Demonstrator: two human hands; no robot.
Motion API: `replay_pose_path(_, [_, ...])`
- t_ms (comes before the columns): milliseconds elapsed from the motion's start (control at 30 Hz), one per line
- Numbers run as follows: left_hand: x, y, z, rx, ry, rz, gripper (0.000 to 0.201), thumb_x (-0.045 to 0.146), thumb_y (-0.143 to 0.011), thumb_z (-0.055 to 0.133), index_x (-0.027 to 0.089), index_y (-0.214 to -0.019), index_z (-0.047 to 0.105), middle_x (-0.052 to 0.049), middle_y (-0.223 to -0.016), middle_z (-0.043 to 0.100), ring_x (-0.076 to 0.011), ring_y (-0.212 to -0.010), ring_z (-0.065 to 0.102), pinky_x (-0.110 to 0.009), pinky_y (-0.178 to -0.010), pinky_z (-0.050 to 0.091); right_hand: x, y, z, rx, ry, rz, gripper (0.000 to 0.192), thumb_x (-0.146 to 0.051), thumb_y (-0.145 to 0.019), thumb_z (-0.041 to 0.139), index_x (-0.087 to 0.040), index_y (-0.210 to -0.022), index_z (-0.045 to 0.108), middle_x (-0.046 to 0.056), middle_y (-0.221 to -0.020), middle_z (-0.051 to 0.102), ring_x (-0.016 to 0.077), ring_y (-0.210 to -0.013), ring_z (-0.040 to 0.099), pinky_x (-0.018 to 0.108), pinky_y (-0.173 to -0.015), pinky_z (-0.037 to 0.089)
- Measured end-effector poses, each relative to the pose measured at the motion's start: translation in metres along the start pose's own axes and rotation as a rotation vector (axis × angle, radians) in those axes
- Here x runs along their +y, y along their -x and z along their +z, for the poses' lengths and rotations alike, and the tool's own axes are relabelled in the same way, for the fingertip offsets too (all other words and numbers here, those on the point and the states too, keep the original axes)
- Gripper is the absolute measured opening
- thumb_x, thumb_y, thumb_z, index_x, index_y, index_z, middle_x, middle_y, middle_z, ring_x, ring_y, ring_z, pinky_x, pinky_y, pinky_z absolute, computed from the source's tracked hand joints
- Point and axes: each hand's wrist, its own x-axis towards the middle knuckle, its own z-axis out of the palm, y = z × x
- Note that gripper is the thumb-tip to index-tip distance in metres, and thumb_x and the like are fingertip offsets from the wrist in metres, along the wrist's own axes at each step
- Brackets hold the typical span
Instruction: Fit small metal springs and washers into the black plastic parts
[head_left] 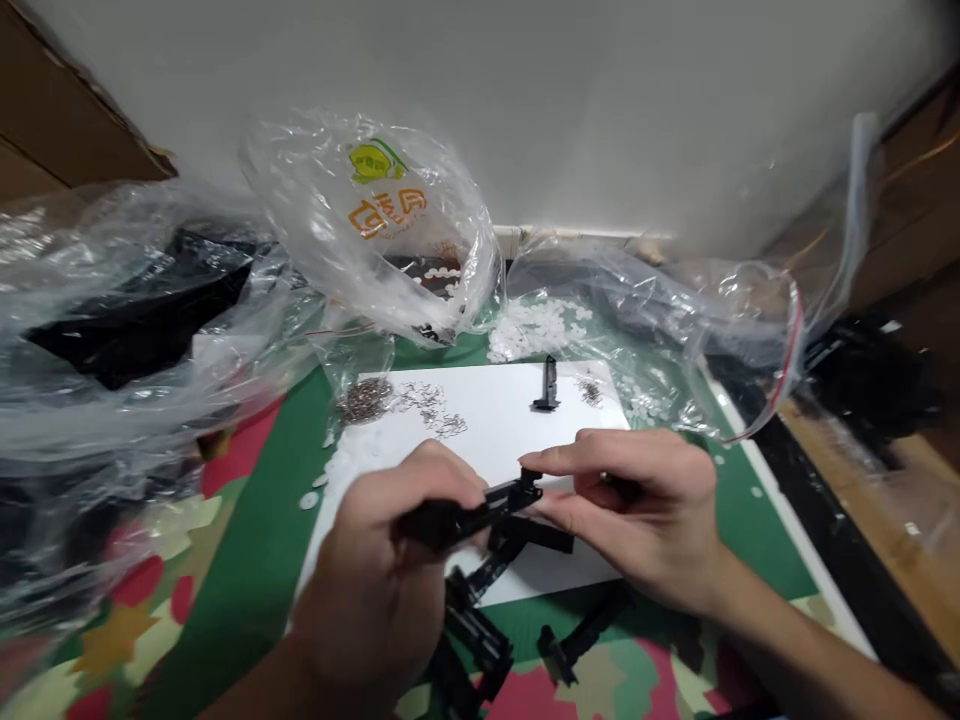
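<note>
- Head view shows you holding a slim black plastic part (480,515) over the near edge of the white sheet (495,420); it is long and angular, with a small knob at its right end.
- Your left hand (382,580) is clenched round the part's left end, fingers wrapped tight.
- Your right hand (637,510) pinches the knobbed right end between thumb and forefinger, a narrow grip.
- Just beneath, more black parts (480,630) lie loose on the near side, partly hidden by your wrists.
- One black piece (547,385) stands upright at the sheet's far side, well apart from your hands.
- A heap of small metal springs (367,398) sits at the sheet's far left.
- White discs (536,328) spill from a clear bag (645,290) beyond; a printed bag (375,220) and a crumpled bag (112,320) crowd the far and left sides.
</note>
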Motion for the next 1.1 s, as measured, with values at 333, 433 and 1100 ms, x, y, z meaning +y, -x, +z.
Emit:
replay_pose_path(333, [-0.019,-0.010,-0.005,0.109,0.014,-0.527,0.030,0.046,-0.090,0.084,0.027,-0.111,0.078,-0.004,-0.102,0.076,-0.0193,-0.080,0.071,-0.026,-0.072,0.061,0.007,-0.012,-0.008,0.119,0.108,0.059,0.016,-0.031,-0.089,0.081,-0.021,-0.101,0.083,-0.010,-0.057,0.035,0.0096,-0.048,0.030,0.025,-0.044,0.028])
replay_pose_path(433, [-0.021,-0.018,-0.007,0.075,0.036,-0.602,0.040,0.053,-0.089,0.082,0.024,-0.117,0.075,-0.005,-0.094,0.076,-0.0211,-0.079,0.071,-0.029,-0.072,0.062,0.007,-0.012,-0.016,0.207,0.163,-0.011,0.015,-0.027,-0.089,0.080,-0.022,-0.103,0.081,-0.009,-0.058,0.037,0.0098,-0.048,0.032,0.025,-0.045,0.029])
replay_pose_path(1100, [-0.028,-0.025,-0.026,0.117,0.091,-0.635,0.025,0.040,-0.094,0.058,0.021,-0.111,0.056,0.004,-0.074,0.062,-0.0158,-0.065,0.053,-0.028,-0.063,0.041,0.049,0.027,-0.254,0.611,1.269,0.310,0.059,-0.071,-0.084,0.061,-0.019,-0.095,0.087,0.008,-0.060,0.069,0.0240,-0.045,0.060,0.033,-0.044,0.041])
